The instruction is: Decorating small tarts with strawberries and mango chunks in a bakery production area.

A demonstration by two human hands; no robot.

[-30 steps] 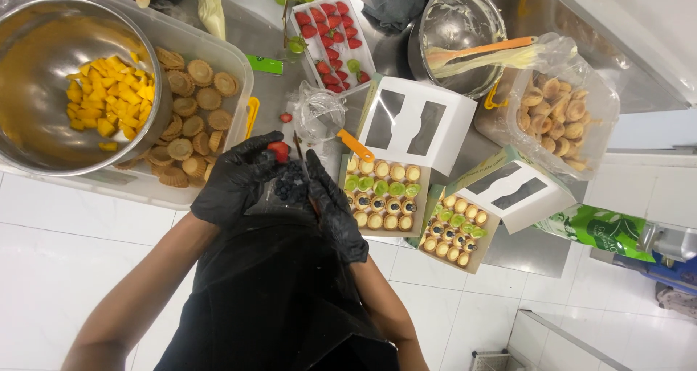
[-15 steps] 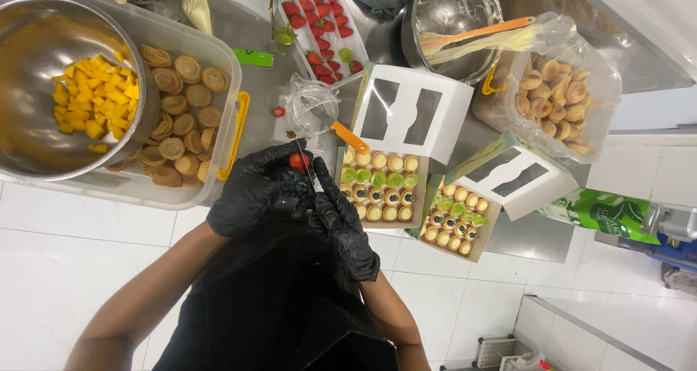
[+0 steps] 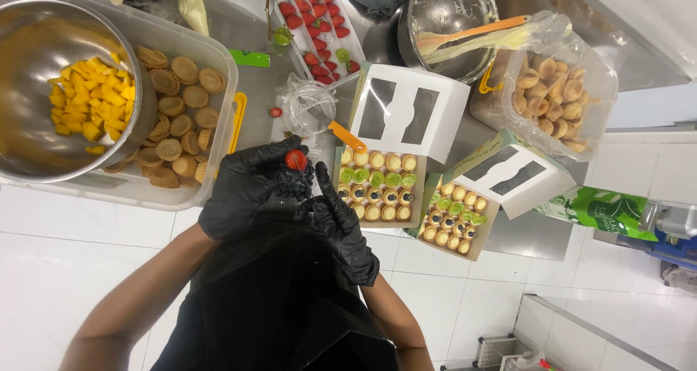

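Observation:
My left hand, in a black glove, pinches a small red strawberry at its fingertips, over the counter edge. My right hand, also gloved in black, is closed around a thin knife blade that reaches up to the strawberry, index finger stretched along it. Dark blueberries lie just under the hands. Right of my hands stands an open white box of small tarts topped with kiwi and blueberries.
A steel bowl of mango cubes sits in a plastic tub of empty tart shells. A strawberry tray, a glass cup, an orange-handled tool, a second tart box, a cream bowl and a pastry bag crowd the counter.
Both hands have shifted slightly toward me with the strawberry. The strawberry now sits higher at my left fingertips, and the blade meets it.

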